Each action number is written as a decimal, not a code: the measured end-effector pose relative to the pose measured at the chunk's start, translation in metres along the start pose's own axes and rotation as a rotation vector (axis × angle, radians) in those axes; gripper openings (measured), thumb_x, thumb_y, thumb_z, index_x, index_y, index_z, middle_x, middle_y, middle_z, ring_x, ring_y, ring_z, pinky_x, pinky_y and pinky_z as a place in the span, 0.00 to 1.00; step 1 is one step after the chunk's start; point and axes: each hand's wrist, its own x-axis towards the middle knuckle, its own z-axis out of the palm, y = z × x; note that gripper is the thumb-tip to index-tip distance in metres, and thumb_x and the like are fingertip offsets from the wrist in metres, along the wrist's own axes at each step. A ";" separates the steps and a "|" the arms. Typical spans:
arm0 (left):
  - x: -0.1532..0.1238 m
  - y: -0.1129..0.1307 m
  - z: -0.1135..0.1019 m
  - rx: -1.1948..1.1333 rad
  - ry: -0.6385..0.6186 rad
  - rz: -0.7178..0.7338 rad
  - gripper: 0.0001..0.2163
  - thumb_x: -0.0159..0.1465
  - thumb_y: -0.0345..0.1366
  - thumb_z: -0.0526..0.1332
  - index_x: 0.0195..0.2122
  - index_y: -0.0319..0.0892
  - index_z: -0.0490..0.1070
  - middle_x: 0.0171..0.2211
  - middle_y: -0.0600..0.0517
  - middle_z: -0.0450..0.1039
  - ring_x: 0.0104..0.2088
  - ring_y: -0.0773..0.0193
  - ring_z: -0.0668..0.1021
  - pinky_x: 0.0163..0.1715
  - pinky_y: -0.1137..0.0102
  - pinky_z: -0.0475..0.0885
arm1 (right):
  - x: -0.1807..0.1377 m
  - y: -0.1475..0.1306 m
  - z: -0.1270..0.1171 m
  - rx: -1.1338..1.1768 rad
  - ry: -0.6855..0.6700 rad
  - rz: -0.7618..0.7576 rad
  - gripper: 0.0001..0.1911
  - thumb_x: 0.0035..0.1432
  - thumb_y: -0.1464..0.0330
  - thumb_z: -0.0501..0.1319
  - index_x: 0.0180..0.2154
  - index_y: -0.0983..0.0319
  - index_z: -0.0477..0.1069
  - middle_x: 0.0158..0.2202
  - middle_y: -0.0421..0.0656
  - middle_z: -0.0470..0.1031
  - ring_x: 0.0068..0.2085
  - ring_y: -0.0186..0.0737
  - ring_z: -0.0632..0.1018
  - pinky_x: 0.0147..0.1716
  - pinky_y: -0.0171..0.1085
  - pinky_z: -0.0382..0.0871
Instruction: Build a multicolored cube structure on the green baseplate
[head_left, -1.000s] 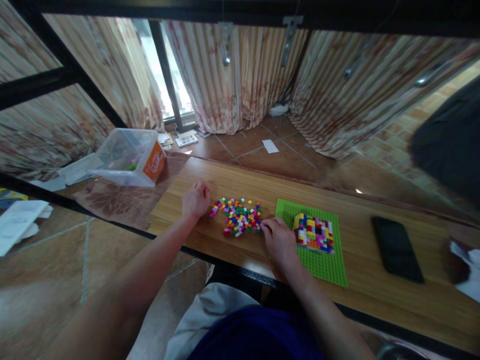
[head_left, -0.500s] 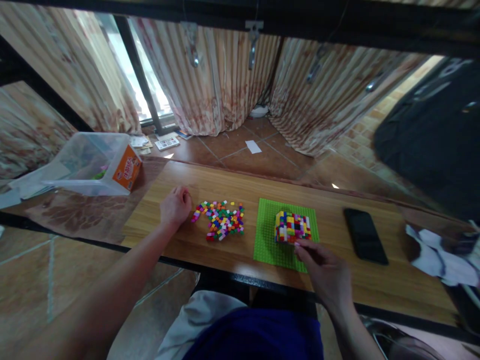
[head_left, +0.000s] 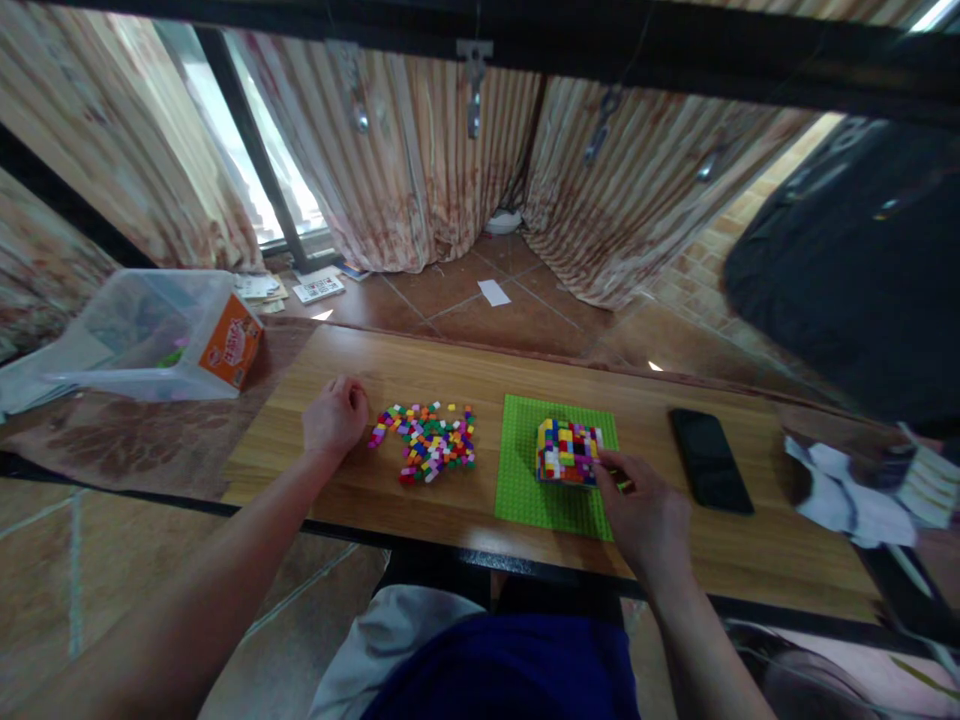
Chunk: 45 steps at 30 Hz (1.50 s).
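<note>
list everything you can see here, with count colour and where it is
block cube: one, many colours, on the baseplate
baseplate: one, green, on the table right of the loose bricks
loose bricks: a pile, count unclear, mixed colours, on the table between the hands
phone: one, black, flat on the table right of the baseplate
plastic bin: one, clear with an orange label, far left on the patterned cloth
table: one, light wood
curtains: striped beige, behind the table
papers: a few, white, on the tiled floor
left hand: fist resting beside the loose bricks
right hand: fingers at the cube's right side
</note>
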 end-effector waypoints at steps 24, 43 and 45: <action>-0.001 0.004 -0.004 -0.015 -0.007 -0.016 0.10 0.65 0.34 0.51 0.39 0.42 0.72 0.41 0.45 0.77 0.41 0.55 0.78 0.33 0.66 0.66 | 0.010 0.007 0.005 0.329 0.035 0.389 0.24 0.51 0.51 0.63 0.39 0.65 0.79 0.35 0.51 0.82 0.34 0.46 0.81 0.34 0.41 0.73; -0.002 0.004 -0.002 -0.007 -0.006 -0.024 0.10 0.66 0.34 0.51 0.40 0.42 0.72 0.41 0.45 0.76 0.40 0.56 0.78 0.34 0.66 0.67 | 0.000 0.005 0.023 0.310 0.069 0.338 0.26 0.55 0.49 0.61 0.41 0.64 0.77 0.37 0.50 0.80 0.35 0.43 0.78 0.35 0.40 0.71; -0.003 0.004 -0.002 -0.012 -0.011 -0.025 0.10 0.66 0.35 0.51 0.40 0.43 0.72 0.41 0.46 0.76 0.40 0.56 0.78 0.34 0.66 0.67 | 0.000 0.005 0.022 0.300 0.051 0.349 0.25 0.55 0.49 0.61 0.41 0.64 0.78 0.37 0.50 0.80 0.35 0.43 0.78 0.34 0.39 0.70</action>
